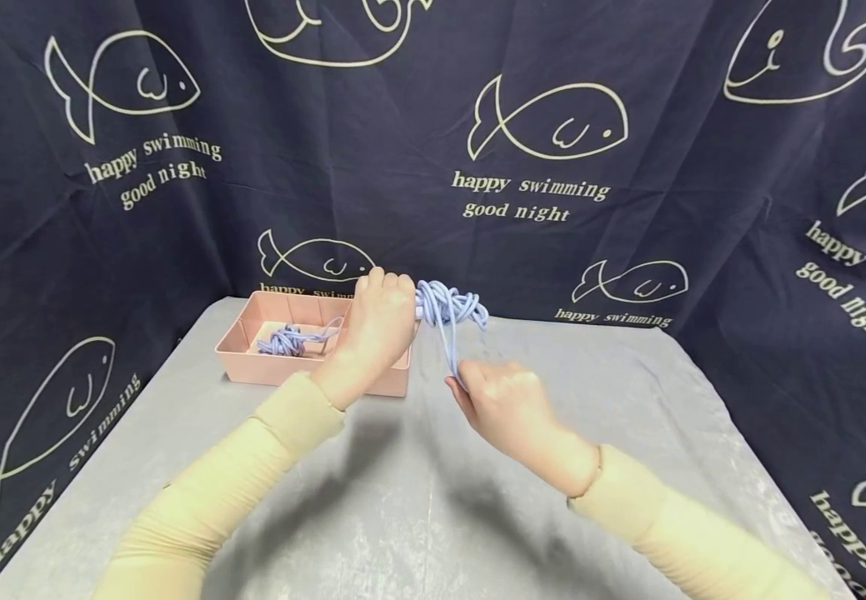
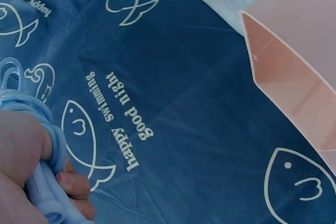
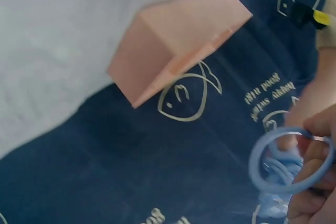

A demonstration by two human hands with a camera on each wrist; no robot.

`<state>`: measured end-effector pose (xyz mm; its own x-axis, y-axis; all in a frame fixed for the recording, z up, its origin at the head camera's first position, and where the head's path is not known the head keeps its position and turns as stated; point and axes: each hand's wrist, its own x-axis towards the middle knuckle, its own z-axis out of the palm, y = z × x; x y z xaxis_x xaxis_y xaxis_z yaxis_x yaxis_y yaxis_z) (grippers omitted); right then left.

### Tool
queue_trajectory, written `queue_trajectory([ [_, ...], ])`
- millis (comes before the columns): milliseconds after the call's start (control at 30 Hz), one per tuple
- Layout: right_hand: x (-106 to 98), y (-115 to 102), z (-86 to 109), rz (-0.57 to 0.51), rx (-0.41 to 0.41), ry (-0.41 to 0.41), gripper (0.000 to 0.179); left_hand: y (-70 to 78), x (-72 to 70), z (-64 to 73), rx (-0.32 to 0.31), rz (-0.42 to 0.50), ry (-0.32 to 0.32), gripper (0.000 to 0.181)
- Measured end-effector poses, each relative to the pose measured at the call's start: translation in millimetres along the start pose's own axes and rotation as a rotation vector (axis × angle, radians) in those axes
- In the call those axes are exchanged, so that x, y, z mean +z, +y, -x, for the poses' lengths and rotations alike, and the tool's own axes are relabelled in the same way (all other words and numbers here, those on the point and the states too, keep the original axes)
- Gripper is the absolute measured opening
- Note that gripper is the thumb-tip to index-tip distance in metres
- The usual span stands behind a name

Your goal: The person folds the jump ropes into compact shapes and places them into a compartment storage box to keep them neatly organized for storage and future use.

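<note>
My left hand (image 1: 385,312) grips a tangled bundle of light blue cord (image 1: 443,302), held above the table beside the pink box. In the left wrist view, the fingers of the left hand (image 2: 26,156) curl round thick blue strands (image 2: 46,192), with coils (image 2: 31,103) sticking out beyond them. Lower and to the right, my right hand (image 1: 508,400) pinches strands that run down from the bundle. A loop of cord (image 3: 255,161) stands out from the right hand (image 3: 315,182) in the right wrist view. Part of the bundle is hidden by the left hand.
A pink rectangular box (image 1: 312,372) stands at the table's back left, partly behind the left hand. Inside lies another blue cord bundle (image 1: 282,340). A grey cloth covers the table (image 1: 613,400); dark blue fish-printed curtains (image 1: 417,150) surround it.
</note>
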<state>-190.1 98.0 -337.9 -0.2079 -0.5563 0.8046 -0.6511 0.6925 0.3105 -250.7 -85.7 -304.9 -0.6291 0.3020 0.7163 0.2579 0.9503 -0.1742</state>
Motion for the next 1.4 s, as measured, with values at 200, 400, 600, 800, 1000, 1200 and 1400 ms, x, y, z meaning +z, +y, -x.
queue_trajectory([
  [200,15.2,-2.6,14.3,-0.015,0.044,-0.013,0.026,6.4,-5.4,-0.2,0.019,0.099,-0.01,0.03],
  [400,25.5,7.7,21.9,-0.005,0.056,-0.016,0.025,8.4,-9.4,-0.8,0.043,0.13,0.032,0.029],
  [600,28.7,17.9,28.8,-0.104,0.016,0.044,0.024,0.8,-12.8,-0.9,0.027,0.136,0.021,0.027],
  [800,24.5,15.1,41.3,-0.365,0.063,0.079,0.028,-9.8,-13.1,-5.0,0.003,0.132,0.019,0.024],
  [1000,20.9,5.5,52.4,-0.692,0.203,0.068,0.02,-18.0,-12.0,-7.1,-0.039,0.126,-0.012,0.022],
  [1200,24.8,5.9,58.2,-1.087,0.405,-0.018,0.019,-18.3,-12.6,-6.1,-0.025,0.15,-0.009,0.021],
  [1400,24.1,9.5,60.8,-1.158,0.526,-0.183,0.015,-11.7,-20.2,-4.1,0.001,0.221,-0.002,0.023],
])
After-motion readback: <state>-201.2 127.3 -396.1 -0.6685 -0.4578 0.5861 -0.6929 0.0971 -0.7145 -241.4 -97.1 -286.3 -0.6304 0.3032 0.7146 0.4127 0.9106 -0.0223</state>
